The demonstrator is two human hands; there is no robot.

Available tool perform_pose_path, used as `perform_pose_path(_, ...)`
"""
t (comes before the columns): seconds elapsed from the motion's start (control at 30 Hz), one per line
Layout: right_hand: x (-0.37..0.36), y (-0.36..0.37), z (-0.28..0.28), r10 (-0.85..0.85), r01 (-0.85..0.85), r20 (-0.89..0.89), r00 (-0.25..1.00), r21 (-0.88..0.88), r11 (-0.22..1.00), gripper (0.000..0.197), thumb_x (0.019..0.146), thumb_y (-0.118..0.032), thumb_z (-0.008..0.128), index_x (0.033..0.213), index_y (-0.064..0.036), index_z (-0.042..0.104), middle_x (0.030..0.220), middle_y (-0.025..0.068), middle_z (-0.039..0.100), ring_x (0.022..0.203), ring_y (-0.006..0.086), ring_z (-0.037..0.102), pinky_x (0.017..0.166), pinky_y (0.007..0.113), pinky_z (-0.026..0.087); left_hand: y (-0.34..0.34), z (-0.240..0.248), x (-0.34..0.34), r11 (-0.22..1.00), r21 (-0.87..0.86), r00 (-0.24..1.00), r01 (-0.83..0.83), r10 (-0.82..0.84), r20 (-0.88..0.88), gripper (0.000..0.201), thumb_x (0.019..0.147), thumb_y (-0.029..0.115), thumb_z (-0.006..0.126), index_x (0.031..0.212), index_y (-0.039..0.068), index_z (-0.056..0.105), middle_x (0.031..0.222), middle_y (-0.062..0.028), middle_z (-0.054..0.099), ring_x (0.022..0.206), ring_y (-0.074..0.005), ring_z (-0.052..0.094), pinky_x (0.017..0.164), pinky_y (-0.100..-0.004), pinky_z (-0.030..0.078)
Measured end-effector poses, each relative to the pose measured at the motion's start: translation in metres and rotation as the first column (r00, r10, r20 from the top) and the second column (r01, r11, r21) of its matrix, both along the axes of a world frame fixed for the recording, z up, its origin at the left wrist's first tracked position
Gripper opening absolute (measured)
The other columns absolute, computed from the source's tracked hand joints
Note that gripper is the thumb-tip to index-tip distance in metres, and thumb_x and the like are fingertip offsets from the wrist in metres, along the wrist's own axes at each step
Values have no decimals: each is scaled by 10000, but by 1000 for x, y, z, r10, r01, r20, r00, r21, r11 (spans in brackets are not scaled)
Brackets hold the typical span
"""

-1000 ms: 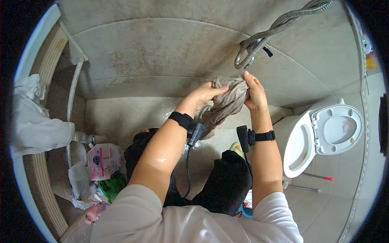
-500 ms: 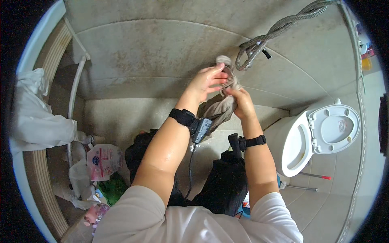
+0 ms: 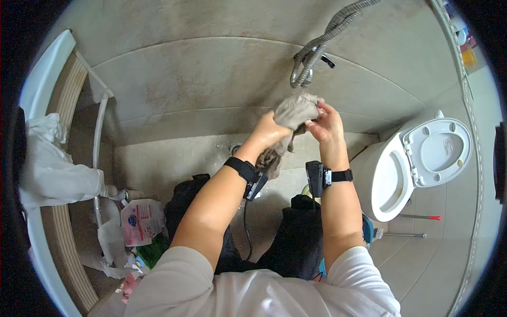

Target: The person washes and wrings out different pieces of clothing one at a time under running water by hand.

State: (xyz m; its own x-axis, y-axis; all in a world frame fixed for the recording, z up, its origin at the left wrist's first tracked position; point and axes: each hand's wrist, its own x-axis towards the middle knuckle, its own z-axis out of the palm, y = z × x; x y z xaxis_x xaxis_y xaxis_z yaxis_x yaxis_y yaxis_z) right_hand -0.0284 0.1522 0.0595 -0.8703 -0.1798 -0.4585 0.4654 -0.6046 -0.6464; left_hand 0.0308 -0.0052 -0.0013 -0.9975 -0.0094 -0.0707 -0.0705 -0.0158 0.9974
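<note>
A wet grey-beige cloth is bunched up between my two hands, its darker, crumpled lower part hanging past my left wrist. My left hand grips its left side, the thumb pressed against it. On the other side, my right hand pinches the edge between thumb and fingers. The cloth's top lies just under a wall tap, which has flexible metal hoses wound above it. Black straps with small devices sit on both my wrists.
To the right stands a white toilet with its lid raised; a red-tipped rod is beyond it. A floor drain lies left of my forearm. Left are a white pipe, a hanging white cloth and a pink-and-white plastic bag.
The cloth has been spread and its upper part raised under the tap. My left hand, open before, now grips it; my right hand has shifted to its right edge. The view has shifted slightly.
</note>
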Motion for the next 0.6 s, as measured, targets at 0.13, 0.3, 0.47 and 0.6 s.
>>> perform_pose_path(0.13, 43, -17, 14, 170, -80, -81, 982, 640, 764, 600, 806, -170, 619, 1297, 30, 338, 1271, 191, 441, 1120, 341, 492, 914, 485, 431, -30, 22, -10, 970, 162, 983, -181, 185, -10, 441, 584, 159, 693, 960, -54, 606, 902, -160, 658, 817, -235, 630, 745, -318, 483)
perform_pose_path(0.3, 27, -1, -23, 737, 435, -482, 475, 856, 279, 884, 684, -77, 720, 1415, -47, 222, 1446, 231, 253, 1342, 323, 266, 1106, 346, 198, 1, 68, -5, 957, -288, 996, 30, -53, -73, 482, 546, 218, 710, 946, -32, 607, 870, -225, 645, 845, -318, 643, 759, -363, 491)
perform_pose_path(0.47, 17, -7, -11, 459, 230, -513, 725, 809, 541, 382, 670, -27, 688, 1029, -3, 561, 923, 72, 644, 839, 148, 598, 758, 276, 474, 1, 43, -9, 1000, -17, 963, -4, -1, -271, 795, 564, 179, 815, 1241, -17, 446, 1182, -180, 559, 1049, -245, 563, 907, -334, 433)
perform_pose_path(0.6, 16, -9, -4, 195, 339, -578, 793, 683, 647, 382, 695, -75, 700, 1028, 27, 543, 936, 109, 639, 860, 169, 597, 770, 292, 475, -7, 25, -1, 939, -260, 944, 227, -277, -176, 1064, 533, 174, 869, 1381, 9, 248, 1360, -174, 392, 1271, -239, 363, 1061, -319, 276)
